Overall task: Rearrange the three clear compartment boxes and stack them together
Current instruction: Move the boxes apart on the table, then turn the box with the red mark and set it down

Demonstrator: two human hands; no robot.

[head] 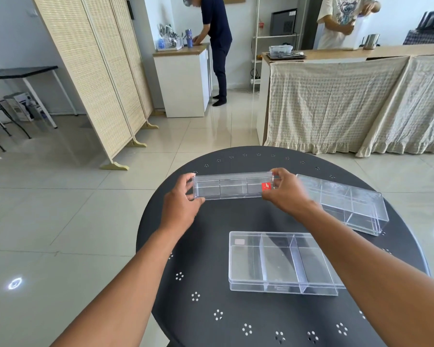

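Three clear compartment boxes are over a round black table [211, 284]. The far box [232, 185], with a red sticker at its right end, is gripped at both ends and tilted so its open side faces me: my left hand [183, 201] pinches the left end, my right hand [286, 194] the right end. A second clear box [346, 202] rests at an angle on the table's right side, partly behind my right hand. The third clear box [281, 262] lies flat in the table's middle, between my forearms.
The table's edge curves close on the left, with tiled floor beyond. Farther off stand a folding wicker screen [93, 71], a white cabinet [183, 78] with a person at it, and a cloth-draped counter [348, 101] with another person behind it.
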